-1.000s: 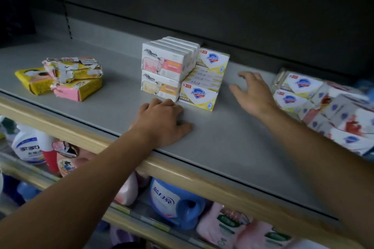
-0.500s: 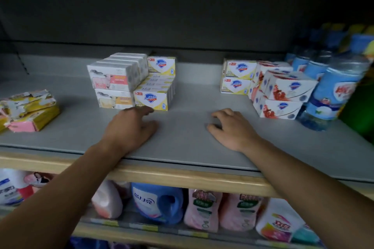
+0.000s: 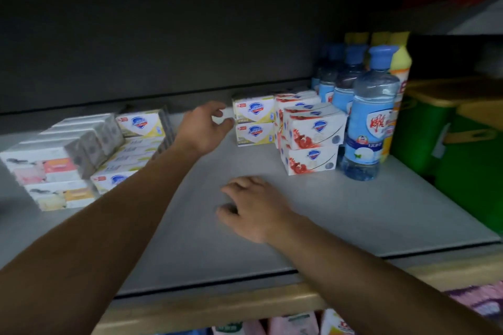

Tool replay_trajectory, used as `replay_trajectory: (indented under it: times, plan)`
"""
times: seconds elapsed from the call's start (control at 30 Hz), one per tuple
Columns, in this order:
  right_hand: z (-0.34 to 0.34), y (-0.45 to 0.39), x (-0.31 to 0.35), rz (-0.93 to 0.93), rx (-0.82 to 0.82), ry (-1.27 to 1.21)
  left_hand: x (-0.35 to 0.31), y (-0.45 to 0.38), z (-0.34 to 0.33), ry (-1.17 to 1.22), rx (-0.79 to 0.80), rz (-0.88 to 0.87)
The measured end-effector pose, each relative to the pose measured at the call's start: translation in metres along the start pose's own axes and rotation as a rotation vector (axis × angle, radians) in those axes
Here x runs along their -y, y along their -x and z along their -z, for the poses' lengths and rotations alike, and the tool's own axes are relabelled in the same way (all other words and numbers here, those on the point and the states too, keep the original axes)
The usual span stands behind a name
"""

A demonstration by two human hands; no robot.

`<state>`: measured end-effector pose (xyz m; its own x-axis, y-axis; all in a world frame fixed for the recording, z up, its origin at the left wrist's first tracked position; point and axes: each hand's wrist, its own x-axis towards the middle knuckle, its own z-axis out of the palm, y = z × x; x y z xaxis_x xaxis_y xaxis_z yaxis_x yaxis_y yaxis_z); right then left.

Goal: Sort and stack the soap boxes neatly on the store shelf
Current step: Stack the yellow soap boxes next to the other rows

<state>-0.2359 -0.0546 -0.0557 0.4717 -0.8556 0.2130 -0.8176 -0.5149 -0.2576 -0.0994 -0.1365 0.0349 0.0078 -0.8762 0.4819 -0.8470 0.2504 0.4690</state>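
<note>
On the grey shelf (image 3: 340, 215), a tidy block of white soap boxes (image 3: 54, 160) with yellow-shield boxes (image 3: 140, 124) beside it stands at the left. At the back middle, two yellow-shield boxes (image 3: 254, 122) are stacked. Right of them lean white boxes with red pomegranate print (image 3: 310, 141). My left hand (image 3: 204, 128) hovers just left of the two stacked boxes, fingers loosely spread, holding nothing. My right hand (image 3: 255, 207) rests on the shelf, fingers loosely bent, empty.
Blue-capped bottles (image 3: 370, 117) and a yellow bottle (image 3: 398, 68) stand right of the red-print boxes. A green container (image 3: 446, 141) fills the far right. The wooden shelf lip (image 3: 217, 304) runs along the front, with packets on the shelf below.
The view swung right. My left hand lifted off the shelf and reached back toward the two stacked yellow-shield boxes. My right hand stayed resting on the shelf.
</note>
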Motion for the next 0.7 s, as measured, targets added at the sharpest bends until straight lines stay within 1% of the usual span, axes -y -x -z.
replay_trajectory:
  times: [0.13,0.3,0.37,0.5,0.6,0.7]
  plan:
    - [-0.004,-0.002,-0.003,0.003,-0.03,-0.037,0.0,-0.043,-0.026,-0.088,0.016,-0.052]
    - [-0.009,-0.002,-0.003,0.0,-0.076,-0.022,0.005,-0.078,-0.05,-0.211,0.137,-0.055]
    - [-0.009,-0.003,-0.002,-0.004,-0.082,-0.018,0.007,-0.081,-0.058,-0.204,0.115,-0.034]
    - [-0.008,-0.004,-0.002,-0.009,-0.067,-0.031,0.007,-0.077,-0.066,-0.105,-0.001,-0.014]
    - [-0.008,-0.003,-0.003,-0.007,-0.066,-0.034,0.004,-0.073,-0.059,-0.08,-0.019,-0.028]
    - [-0.006,-0.002,-0.002,-0.008,-0.072,-0.055,-0.001,-0.06,-0.041,0.008,-0.044,-0.019]
